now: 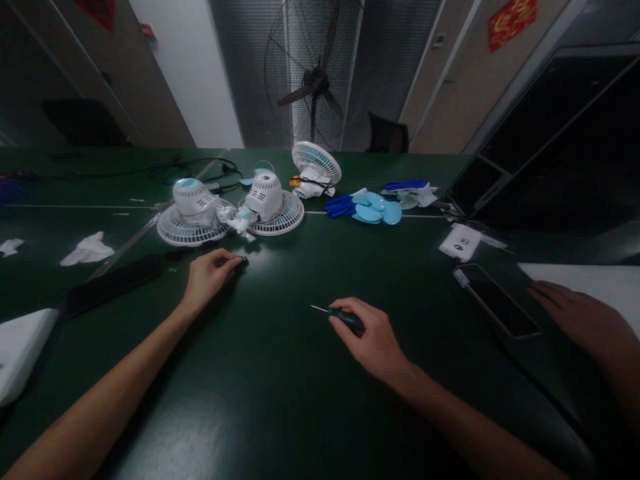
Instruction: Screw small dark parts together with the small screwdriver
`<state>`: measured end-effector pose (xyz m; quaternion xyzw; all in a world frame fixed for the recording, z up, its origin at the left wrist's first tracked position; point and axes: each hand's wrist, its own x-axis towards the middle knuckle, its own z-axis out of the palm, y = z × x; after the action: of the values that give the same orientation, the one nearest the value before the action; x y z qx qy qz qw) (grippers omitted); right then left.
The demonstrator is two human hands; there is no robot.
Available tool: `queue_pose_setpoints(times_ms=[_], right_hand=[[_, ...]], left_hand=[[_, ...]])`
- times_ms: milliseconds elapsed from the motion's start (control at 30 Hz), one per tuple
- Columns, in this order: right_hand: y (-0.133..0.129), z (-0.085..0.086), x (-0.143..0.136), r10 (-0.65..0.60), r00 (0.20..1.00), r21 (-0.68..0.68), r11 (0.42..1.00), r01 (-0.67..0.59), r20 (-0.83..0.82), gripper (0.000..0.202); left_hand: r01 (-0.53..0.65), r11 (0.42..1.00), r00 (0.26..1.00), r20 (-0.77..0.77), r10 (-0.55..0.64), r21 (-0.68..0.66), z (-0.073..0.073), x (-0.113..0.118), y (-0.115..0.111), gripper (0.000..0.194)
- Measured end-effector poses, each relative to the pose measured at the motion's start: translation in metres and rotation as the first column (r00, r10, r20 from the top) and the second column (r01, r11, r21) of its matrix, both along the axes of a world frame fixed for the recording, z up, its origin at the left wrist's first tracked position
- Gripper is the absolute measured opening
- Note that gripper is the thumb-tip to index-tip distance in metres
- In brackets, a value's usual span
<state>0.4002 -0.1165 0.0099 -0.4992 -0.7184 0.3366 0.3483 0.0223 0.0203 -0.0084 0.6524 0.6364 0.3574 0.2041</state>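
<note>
My left hand (209, 275) pinches a small dark piece (244, 261) just above or on the green table (240, 373), in front of the white fans. In my right hand (373, 337) is a screwdriver (350, 320) with a dark handle, its thin metal shaft pointing left. Two white fan heads (193, 203) (265, 197) lie face down side by side beyond my left hand. Farther back, a third white fan (315, 170) rests tilted, with an orange piece and dark cable at its base.
Light blue fan blades (375, 208) and blue gloves (340, 205) lie at the back. To the right are a phone (495, 300), a white box (461, 242), a large dark screen (555, 133) and another person's hand (580, 320). A black tray-like object (115, 283) lies left.
</note>
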Motion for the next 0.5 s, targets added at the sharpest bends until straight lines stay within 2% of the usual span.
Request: queue_pose_setpoints(times_ms=[200,367,500], right_hand=[[-0.001,0.003,-0.002,0.003,1.000,-0.018,1.000,-0.003,0.002,0.014],[-0.002,0.003,-0.001,0.005,1.000,-0.006,1.000,-0.005,-0.001,0.014],[-0.001,0.002,-0.001,0.014,1.000,-0.020,1.000,-0.014,0.006,0.016]], left_hand=[[0.008,0.994,0.992,0.125,0.006,-0.110,-0.007,-0.007,0.009,0.042],[0.100,0.969,0.983,0.174,-0.061,-0.226,0.005,-0.008,0.009,0.046],[0.172,0.945,0.982,0.126,-0.141,-0.278,0.015,-0.004,0.004,0.047]])
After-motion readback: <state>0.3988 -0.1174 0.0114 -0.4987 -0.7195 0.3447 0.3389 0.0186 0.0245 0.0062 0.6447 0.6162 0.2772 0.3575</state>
